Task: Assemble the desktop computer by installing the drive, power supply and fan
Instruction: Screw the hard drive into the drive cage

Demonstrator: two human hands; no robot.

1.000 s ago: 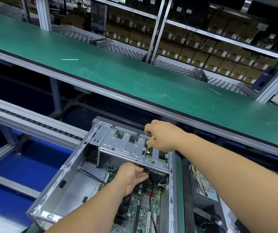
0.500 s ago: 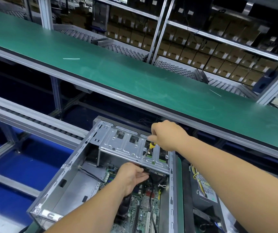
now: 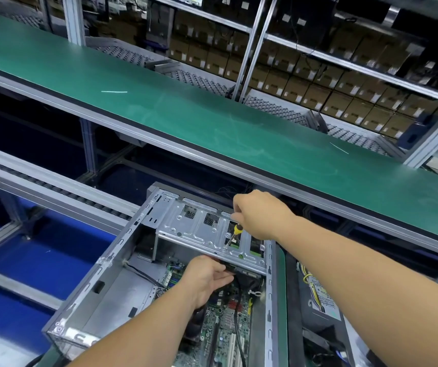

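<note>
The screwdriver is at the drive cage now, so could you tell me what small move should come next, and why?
Probably keep turning the screwdriver: the right hand grips it with its tip on the drive cage, while the left hand reaches beneath.

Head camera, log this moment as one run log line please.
right hand grips screwdriver, tip on drive cage | left hand reaches beneath cage, grasp unclear | motherboard exposed

Computer case: grey steel, open-topped, lower centre of frame. Drive cage: silver perforated bracket across its far end. Motherboard: green, flat on case floor. Power supply: grey box with yellow wires, lower right, beside the case.
</note>
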